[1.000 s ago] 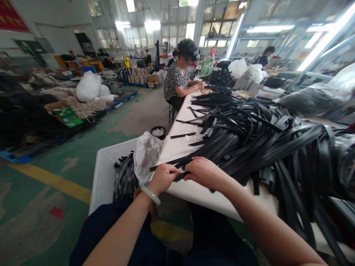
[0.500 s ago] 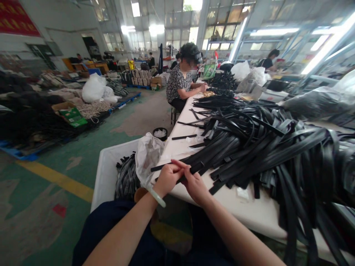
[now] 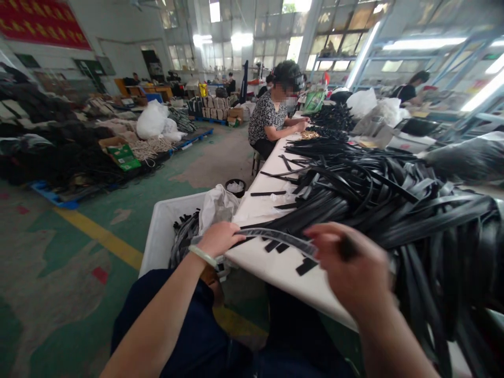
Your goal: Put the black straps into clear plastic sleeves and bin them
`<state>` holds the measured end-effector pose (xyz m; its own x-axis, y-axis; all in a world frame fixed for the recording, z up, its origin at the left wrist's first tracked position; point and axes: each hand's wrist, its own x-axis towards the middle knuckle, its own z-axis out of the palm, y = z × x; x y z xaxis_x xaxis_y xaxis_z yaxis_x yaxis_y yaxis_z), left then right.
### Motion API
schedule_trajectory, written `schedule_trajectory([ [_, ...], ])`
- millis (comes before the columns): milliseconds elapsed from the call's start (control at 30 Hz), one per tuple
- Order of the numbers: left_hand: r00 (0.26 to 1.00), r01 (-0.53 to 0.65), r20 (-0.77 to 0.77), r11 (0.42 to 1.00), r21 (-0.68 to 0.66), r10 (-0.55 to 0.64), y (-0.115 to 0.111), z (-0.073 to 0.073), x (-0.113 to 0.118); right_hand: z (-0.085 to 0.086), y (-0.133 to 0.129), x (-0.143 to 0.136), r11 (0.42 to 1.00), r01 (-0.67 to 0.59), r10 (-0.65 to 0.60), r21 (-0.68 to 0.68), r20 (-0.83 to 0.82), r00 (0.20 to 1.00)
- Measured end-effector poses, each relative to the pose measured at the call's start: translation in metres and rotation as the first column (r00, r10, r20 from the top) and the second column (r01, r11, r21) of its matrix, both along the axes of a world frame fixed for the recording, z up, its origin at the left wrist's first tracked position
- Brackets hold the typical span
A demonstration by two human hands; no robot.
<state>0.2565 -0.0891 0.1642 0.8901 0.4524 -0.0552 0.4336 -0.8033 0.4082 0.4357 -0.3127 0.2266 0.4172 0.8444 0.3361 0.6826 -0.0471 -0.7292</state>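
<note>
A long black strap (image 3: 281, 236) with a shiny, greyish upper face bows between my two hands above the table edge. My left hand (image 3: 219, 239), with a pale bangle (image 3: 202, 255) at the wrist, is closed around one end over the table's near corner. Farther right, my right hand (image 3: 352, 265) is closed on the strap's other stretch and smeared by motion; a dark bit shows by its fingers. Beyond and beside it lies a big heap of black straps (image 3: 378, 184), several ends hanging over the edge.
A white bin (image 3: 151, 241) with straps and a white sack (image 3: 218, 205) stands left of the white table (image 3: 262, 265). A small black bucket (image 3: 236, 185) is behind it. A co-worker (image 3: 271, 113) sits farther along the table. Pallets of goods (image 3: 71, 202) line the left floor.
My hands were together at the table edge; now they are apart, the right moved right and the left slightly left, with the strap spanning between them. The view has turned slightly left.
</note>
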Motion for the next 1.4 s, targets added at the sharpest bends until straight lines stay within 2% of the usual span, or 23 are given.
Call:
schedule_trajectory([
  [67,0.996,0.073,0.036,0.974,0.213,-0.082,-0.023,0.01,0.006,-0.023,0.032,-0.031,0.985,-0.125,0.128,-0.119,0.011,0.992],
  [100,0.989,0.134,0.021,0.953,0.272,-0.145,-0.034,0.014,0.006,-0.034,0.047,-0.04,0.96,-0.191,0.182,-0.204,-0.061,0.981],
  [167,0.976,0.208,-0.016,0.915,0.346,-0.216,-0.048,0.019,-0.002,-0.053,0.067,-0.047,0.87,-0.321,0.248,-0.376,-0.229,0.941],
  [233,0.984,0.177,-0.06,0.911,0.373,-0.167,-0.049,0.018,-0.018,-0.064,0.072,-0.044,0.803,-0.365,0.28,-0.472,-0.242,0.929],
  [267,0.991,0.126,-0.089,0.922,0.365,-0.1,-0.045,0.015,-0.028,-0.066,0.069,-0.042,0.799,-0.34,0.296,-0.495,-0.168,0.94],
  [367,0.979,-0.062,-0.171,0.963,0.263,0.11,-0.025,0.005,-0.057,-0.064,0.059,-0.038,0.881,-0.201,0.266,-0.427,0.099,0.959],
  [433,0.975,-0.087,-0.189,0.983,0.163,0.118,-0.015,-0.001,-0.068,-0.06,0.054,-0.039,0.912,-0.189,0.245,-0.364,0.115,0.963],
  [500,0.983,-0.056,-0.171,0.994,0.098,0.072,-0.012,-0.004,-0.073,-0.055,0.054,-0.04,0.915,-0.234,0.272,-0.329,0.075,0.959],
  [667,0.997,-0.005,-0.077,1.0,0.009,0.006,-0.021,0.002,-0.064,-0.038,0.052,-0.031,0.865,-0.367,0.378,-0.343,-0.037,0.925],
  [867,0.976,0.21,-0.012,0.962,-0.172,-0.215,-0.039,0.019,-0.042,-0.019,0.04,-0.02,0.752,-0.515,0.505,-0.411,-0.143,0.851],
  [967,0.963,0.268,0.041,0.938,-0.219,-0.265,-0.052,0.022,-0.034,-0.016,0.036,-0.024,0.757,-0.502,0.496,-0.418,-0.133,0.858],
  [1100,0.967,0.254,0.056,0.932,-0.257,-0.248,-0.065,0.021,-0.031,-0.018,0.034,-0.038,0.775,-0.496,0.486,-0.391,-0.134,0.864],
  [1233,0.976,0.212,0.028,0.914,-0.345,-0.215,-0.072,0.02,-0.031,-0.032,0.038,-0.061,0.779,-0.503,0.485,-0.374,-0.146,0.862],
  [1333,0.974,0.226,0.112,0.864,-0.45,-0.197,-0.072,0.02,-0.037,-0.043,0.047,-0.075,0.8,-0.458,0.459,-0.388,-0.096,0.883],
  [1400,0.968,0.227,0.201,0.863,-0.452,-0.15,-0.067,0.021,-0.047,-0.044,0.055,-0.077,0.792,-0.483,0.483,-0.374,-0.101,0.87],
])
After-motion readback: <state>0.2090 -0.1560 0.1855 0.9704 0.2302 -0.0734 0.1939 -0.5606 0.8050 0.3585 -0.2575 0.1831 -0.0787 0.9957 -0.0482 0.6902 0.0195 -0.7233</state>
